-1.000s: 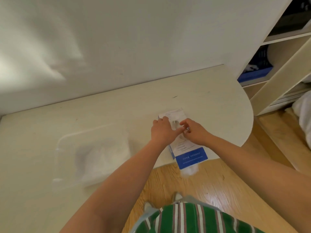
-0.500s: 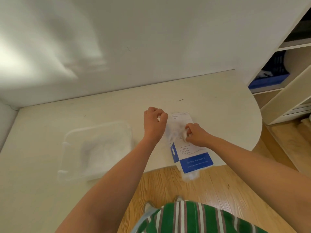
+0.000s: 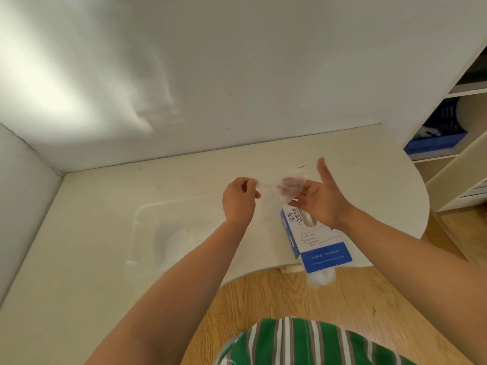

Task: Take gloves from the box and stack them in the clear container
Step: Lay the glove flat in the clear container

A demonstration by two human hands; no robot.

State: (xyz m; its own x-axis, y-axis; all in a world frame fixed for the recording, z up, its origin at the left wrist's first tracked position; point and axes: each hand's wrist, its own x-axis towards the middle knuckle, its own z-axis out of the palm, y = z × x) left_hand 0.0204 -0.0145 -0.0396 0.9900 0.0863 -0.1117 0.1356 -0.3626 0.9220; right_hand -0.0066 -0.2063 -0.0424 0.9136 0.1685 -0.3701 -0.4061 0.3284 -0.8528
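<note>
Two bare hands are raised over the cream tabletop [image 3: 105,206] with one thin, clear glove [image 3: 278,190] stretched between them. The left hand [image 3: 238,198] has its fingers curled and pinches one end of the glove between thumb and fingertips. The right hand [image 3: 322,200] is turned palm up with its thumb raised and its fingers fairly straight. The crumpled other end of the glove lies draped across those fingers, so this hand looks open beneath it rather than clenched. Just below the right hand, a blue-and-white box [image 3: 317,242] printed with the outline of a hand lies flat near the tabletop's front edge. Its near end reaches past that edge, and a tuft of clear gloves [image 3: 322,277] spills out there above the wooden floor [image 3: 276,299]. The clear container [image 3: 137,227] sits on the tabletop to the left of the left hand, apart from the box, and holds a pale heap of gloves [image 3: 179,235]. A white wall [image 3: 237,75] backs the tabletop. A shelf unit [image 3: 458,175] stands to the right with a blue basket [image 3: 434,144] in it. A green striped garment [image 3: 303,343] shows at the bottom edge.
</note>
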